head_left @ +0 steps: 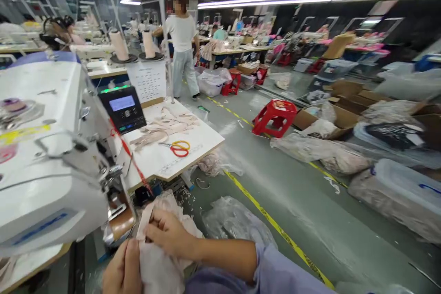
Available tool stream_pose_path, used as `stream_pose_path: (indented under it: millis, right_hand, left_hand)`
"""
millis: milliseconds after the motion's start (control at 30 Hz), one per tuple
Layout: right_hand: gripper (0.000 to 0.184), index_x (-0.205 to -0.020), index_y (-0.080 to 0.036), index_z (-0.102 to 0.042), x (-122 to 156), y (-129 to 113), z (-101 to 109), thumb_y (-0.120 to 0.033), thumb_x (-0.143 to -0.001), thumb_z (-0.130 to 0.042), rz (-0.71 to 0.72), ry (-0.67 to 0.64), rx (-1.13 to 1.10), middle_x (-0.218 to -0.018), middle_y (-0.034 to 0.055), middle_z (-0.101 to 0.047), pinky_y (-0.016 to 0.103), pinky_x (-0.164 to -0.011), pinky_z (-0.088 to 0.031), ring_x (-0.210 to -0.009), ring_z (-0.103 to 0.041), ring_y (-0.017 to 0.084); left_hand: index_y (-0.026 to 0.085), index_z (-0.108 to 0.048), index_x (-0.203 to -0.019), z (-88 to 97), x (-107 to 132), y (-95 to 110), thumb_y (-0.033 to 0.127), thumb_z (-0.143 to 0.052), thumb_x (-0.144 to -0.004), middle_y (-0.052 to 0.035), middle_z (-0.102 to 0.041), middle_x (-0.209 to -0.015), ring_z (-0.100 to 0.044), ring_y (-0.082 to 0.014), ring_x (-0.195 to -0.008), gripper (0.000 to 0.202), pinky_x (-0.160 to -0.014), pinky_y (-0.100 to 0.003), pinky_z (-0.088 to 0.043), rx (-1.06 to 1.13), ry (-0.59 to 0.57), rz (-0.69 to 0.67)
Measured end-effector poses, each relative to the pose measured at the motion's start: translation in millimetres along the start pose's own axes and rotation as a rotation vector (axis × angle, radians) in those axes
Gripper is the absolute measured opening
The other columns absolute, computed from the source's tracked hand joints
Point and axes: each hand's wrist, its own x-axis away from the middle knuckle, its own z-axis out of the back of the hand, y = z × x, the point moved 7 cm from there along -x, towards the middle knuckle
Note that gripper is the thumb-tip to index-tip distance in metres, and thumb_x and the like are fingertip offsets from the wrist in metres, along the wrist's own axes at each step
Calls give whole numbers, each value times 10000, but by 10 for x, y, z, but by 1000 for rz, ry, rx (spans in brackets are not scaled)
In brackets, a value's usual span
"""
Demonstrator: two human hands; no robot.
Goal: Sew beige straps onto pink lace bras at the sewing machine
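Pale pink fabric (160,268) hangs between my two hands, low in the view and just in front of the sewing machine (51,147). My left hand (123,268) is closed on its edge at the bottom. My right hand (172,234) pinches a folded strip of the same fabric a little higher, thumb against fingers. More of the cloth bunches behind my right hand. On the white table (206,144) lie scissors (179,148) with red and yellow handles, beside several loose pink fabric strips (168,121).
A control panel (122,108) and thread cones (119,46) stand behind the machine. Plastic bags (237,220) lie on the floor near yellow tape. A red stool (275,117), cardboard boxes (330,121) and bins are to the right. A person (182,41) stands farther back.
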Motion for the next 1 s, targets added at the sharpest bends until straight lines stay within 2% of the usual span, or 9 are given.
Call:
stream_pose_path:
  millis: [67, 167, 267, 333, 400, 467, 600, 800, 1000]
  right_hand:
    - [328, -884, -188, -582, -12, -126, -25, -503, -823, -652, -3, 0, 94, -775, -16, -578, 226, -630, -434, -661, -522, 104]
    - [219, -911, -186, -581, -125, -240, 56, -383, -834, -639, -8, 50, 298, -738, -27, -591, 215, -600, -416, -630, -529, 100]
    - [207, -916, -190, -549, -319, -260, 151, -361, -836, -634, -1, 70, 428, -640, -64, -548, 205, -549, -365, -552, -471, 85]
    - [210, -916, -191, -535, -432, -251, 173, -366, -839, -624, -8, 53, 471, -609, -75, -530, 206, -539, -351, -531, -448, 83]
    - [219, -927, -189, -538, -529, -256, 162, -373, -838, -616, -9, 24, 505, -596, -77, -527, 210, -539, -349, -526, -445, 85]
    - [221, -942, -187, -548, -624, -277, 120, -371, -835, -609, 6, -23, 540, -603, -70, -543, 216, -548, -358, -540, -468, 93]
    - [133, -894, -198, -573, -809, -333, 13, -308, -821, -587, 63, -111, 637, -644, -36, -598, 249, -608, -421, -626, -558, 136]
    - [64, -806, -210, -558, -957, -374, -42, -268, -812, -583, 141, -112, 756, -612, -31, -572, 346, -794, -477, -767, -604, 200]
    - [34, -819, -210, -558, -968, -407, -75, -234, -842, -560, 160, -127, 809, -585, -40, -543, 357, -785, -488, -709, -583, 183]
  left_hand:
    - [212, -557, -707, 57, 45, 78, 444, -377, -980, 22, -585, -609, -552, -151, -572, 402, -537, -218, -432, 33, 44, 28]
    - [191, -601, -750, 135, 73, 80, 424, -337, -1000, 5, -594, -619, -559, -154, -571, 432, -545, -233, -423, 12, 80, 62]
    - [183, -653, -1063, 209, 69, -20, 390, -437, -984, -12, -698, -739, -630, -155, -630, 309, -595, -228, -455, -46, 110, 67]
    - [203, -651, -1167, 216, 61, -35, 350, -461, -984, -41, -753, -862, -677, -165, -709, 302, -658, -235, -478, -121, 93, -8]
    - [210, -693, -1142, 205, 49, -12, 312, -431, -999, -63, -770, -892, -696, -178, -747, 316, -686, -245, -470, -242, 74, -110]
    - [206, -721, -1130, 208, 26, 3, 298, -417, -1005, -71, -771, -823, -690, -181, -696, 342, -639, -249, -437, -372, 81, -167]
    - [231, -737, -1156, 262, -45, -15, 346, -422, -1002, -59, -738, -677, -632, -164, -564, 370, -528, -252, -335, -553, 94, -139]
    - [255, -735, -1179, 322, -119, -27, 361, -400, -1000, -56, -734, -647, -611, -162, -541, 394, -515, -259, -291, -605, 72, -103]
    - [259, -739, -1170, 330, -136, -21, 357, -405, -998, -40, -710, -595, -574, -157, -498, 389, -493, -271, -243, -623, 75, -97]
